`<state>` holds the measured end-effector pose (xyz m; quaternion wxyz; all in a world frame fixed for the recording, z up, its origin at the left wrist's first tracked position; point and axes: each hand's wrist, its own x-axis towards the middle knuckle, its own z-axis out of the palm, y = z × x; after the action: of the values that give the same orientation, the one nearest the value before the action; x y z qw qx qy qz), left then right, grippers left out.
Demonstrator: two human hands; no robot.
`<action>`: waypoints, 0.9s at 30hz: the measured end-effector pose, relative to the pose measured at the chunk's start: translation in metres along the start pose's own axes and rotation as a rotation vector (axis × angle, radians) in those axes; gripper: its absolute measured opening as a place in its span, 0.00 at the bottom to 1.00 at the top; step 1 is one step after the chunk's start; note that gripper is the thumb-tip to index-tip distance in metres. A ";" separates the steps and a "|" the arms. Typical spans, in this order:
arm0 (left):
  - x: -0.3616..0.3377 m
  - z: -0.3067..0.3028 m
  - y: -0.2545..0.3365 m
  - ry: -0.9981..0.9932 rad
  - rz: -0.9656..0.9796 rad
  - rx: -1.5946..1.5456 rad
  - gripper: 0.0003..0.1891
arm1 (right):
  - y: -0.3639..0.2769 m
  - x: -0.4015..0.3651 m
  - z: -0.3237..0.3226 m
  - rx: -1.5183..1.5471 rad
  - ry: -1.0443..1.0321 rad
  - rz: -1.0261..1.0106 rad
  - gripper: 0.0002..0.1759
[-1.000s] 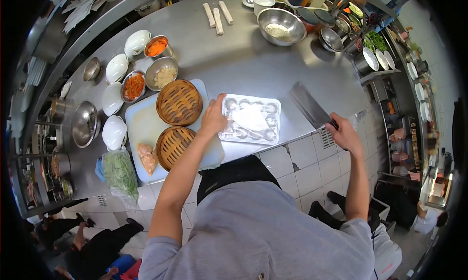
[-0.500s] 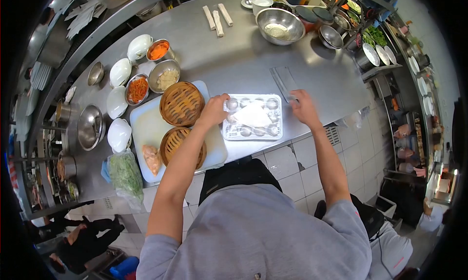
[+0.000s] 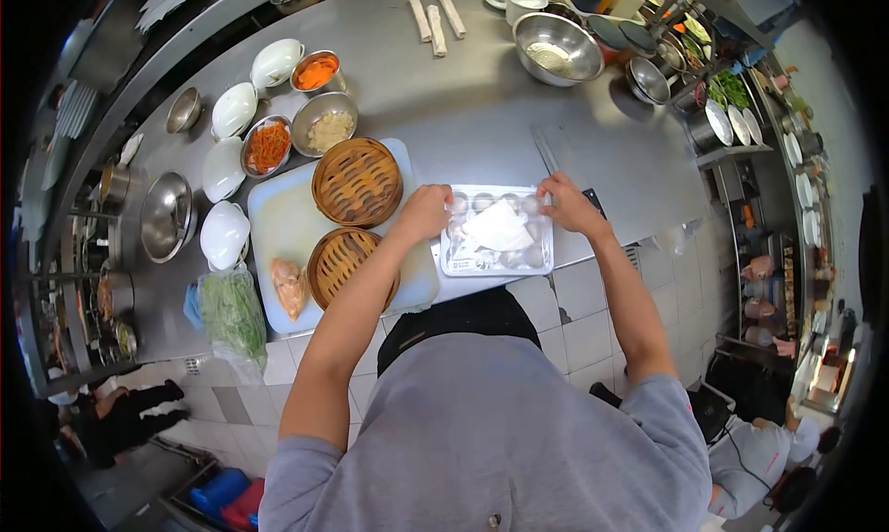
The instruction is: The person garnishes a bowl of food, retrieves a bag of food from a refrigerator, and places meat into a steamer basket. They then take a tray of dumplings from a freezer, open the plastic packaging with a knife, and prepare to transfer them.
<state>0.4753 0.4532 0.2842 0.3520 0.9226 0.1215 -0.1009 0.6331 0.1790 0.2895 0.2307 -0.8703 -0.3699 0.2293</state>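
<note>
A clear-lidded plastic tray (image 3: 500, 263) of round, pale items lies at the table's near edge, a white sheet of paper (image 3: 497, 226) on top. My left hand (image 3: 426, 215) is closed on its upper left edge. My right hand (image 3: 569, 205) pinches its upper right edge. Beneath and beside my right hand lies a cleaver-like knife (image 3: 544, 149), its black handle (image 3: 594, 201) pointing toward me. Left of the tray, two round bamboo steamers (image 3: 357, 182) stand on a white cutting board (image 3: 282, 212), near a piece of raw meat (image 3: 288, 287).
White bowls (image 3: 225, 234) line the left, beside metal bowls of shredded carrot (image 3: 268, 147) and chopped pale food (image 3: 330, 129). A bag of greens (image 3: 234, 319) hangs over the near edge. A large steel bowl (image 3: 557, 50) and rolled white cloths (image 3: 435, 30) lie farther back.
My right hand has moved from over the knife to the tray's right edge. My left hand stays at the tray's left edge. The whole view has shifted slightly.
</note>
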 end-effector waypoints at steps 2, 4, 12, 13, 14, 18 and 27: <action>-0.012 0.010 0.003 0.032 -0.003 -0.038 0.09 | 0.018 -0.001 0.008 0.009 -0.029 -0.104 0.10; -0.024 0.019 0.001 0.075 -0.003 -0.050 0.07 | 0.021 -0.006 0.013 0.029 -0.051 -0.203 0.08; -0.082 0.058 0.027 0.493 0.109 0.130 0.04 | 0.006 -0.048 0.014 -0.063 0.151 -0.371 0.06; -0.094 0.061 0.028 0.500 0.097 0.136 0.04 | 0.007 -0.056 0.013 -0.059 0.146 -0.384 0.06; -0.107 0.064 0.030 0.402 0.112 0.040 0.04 | 0.010 -0.067 0.011 -0.008 0.065 -0.395 0.07; -0.140 0.077 0.043 0.147 0.114 -0.270 0.04 | 0.014 -0.097 -0.001 0.100 -0.309 -0.328 0.06; -0.120 0.067 0.055 0.244 0.187 -0.054 0.07 | -0.010 0.031 -0.009 0.086 0.147 -0.373 0.08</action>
<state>0.3712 0.3496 0.3022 0.3670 0.9255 0.0797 0.0484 0.6522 0.2059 0.2950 0.3324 -0.7905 -0.4966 0.1342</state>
